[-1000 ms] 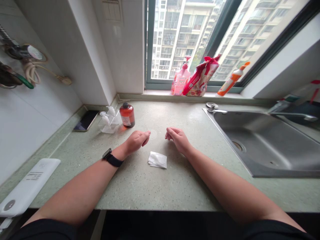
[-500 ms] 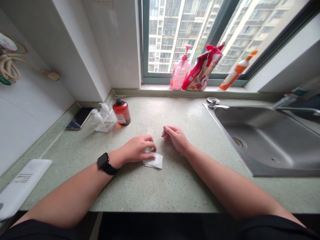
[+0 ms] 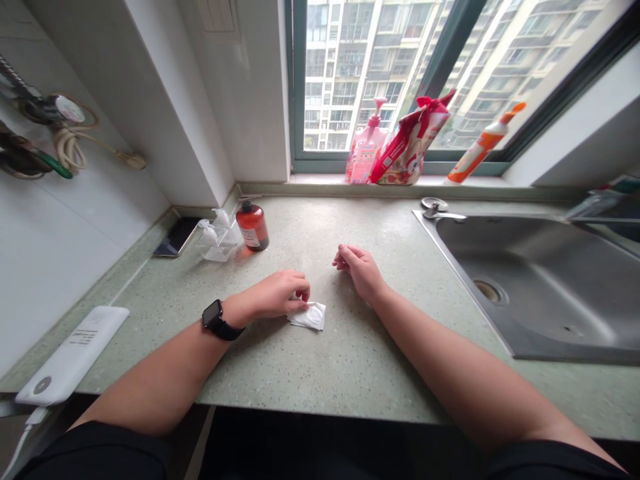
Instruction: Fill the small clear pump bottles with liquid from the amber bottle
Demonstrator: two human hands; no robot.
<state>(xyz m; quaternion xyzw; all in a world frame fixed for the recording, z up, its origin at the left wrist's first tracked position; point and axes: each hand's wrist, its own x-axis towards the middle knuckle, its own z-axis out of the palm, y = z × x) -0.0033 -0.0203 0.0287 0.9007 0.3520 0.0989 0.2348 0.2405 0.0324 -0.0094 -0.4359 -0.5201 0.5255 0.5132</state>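
My left hand [image 3: 285, 293], with a black watch [image 3: 220, 320] on its wrist, bends over flat white square packets [image 3: 311, 316] on the counter. Its thumb and fingertips pinch the packets' upper left edge. To the right, my right hand [image 3: 361, 270] rests on the counter with curled fingers and the thumb over them; nothing shows in it. Behind my left hand stands an amber bottle [image 3: 253, 227] with a black cap and a white label. Beside it are small clear pump bottles [image 3: 209, 233] in a clear holder [image 3: 220, 251].
A phone [image 3: 176, 237] lies at the back left, and a white power bank [image 3: 75, 353] with a cable sits at the left edge. On the right is a steel sink [image 3: 540, 287]. The sill holds a pink pump bottle [image 3: 367, 150], a red bag [image 3: 413, 147] and an orange-white bottle [image 3: 483, 150].
My left hand's fingers have drawn closer together at the packets. The right hand stays curled in about the same place. The view has shifted slightly left.
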